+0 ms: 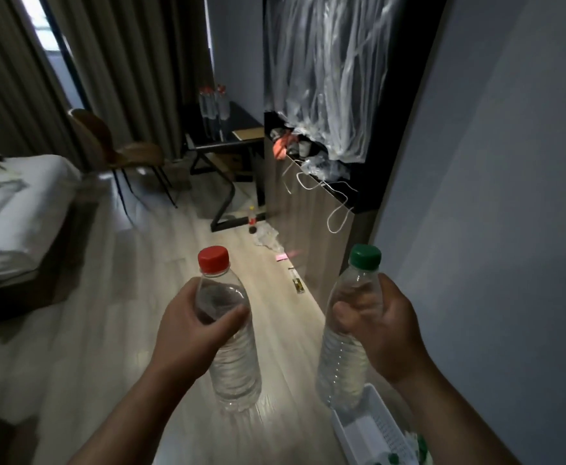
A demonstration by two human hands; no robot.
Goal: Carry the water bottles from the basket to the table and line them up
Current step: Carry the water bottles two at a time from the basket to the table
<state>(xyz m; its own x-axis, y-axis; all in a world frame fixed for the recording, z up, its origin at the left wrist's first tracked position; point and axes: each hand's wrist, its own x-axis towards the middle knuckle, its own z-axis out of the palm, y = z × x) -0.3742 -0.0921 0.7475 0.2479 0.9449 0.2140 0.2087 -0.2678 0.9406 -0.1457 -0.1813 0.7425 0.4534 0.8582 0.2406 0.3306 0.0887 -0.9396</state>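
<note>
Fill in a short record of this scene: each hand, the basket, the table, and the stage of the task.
Left hand: grips the red-capped bottle, cap up
Right hand: grips the green-capped bottle, cap up
Basket: white, low at the right, green caps showing beside it
Table: dark, across the room, several standing bottles on it
Stage: two bottles being carried, not yet set down

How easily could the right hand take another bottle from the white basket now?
Probably not at all: the right hand grips the green-capped bottle, so its fingers are full, though the basket lies just below it.
</note>
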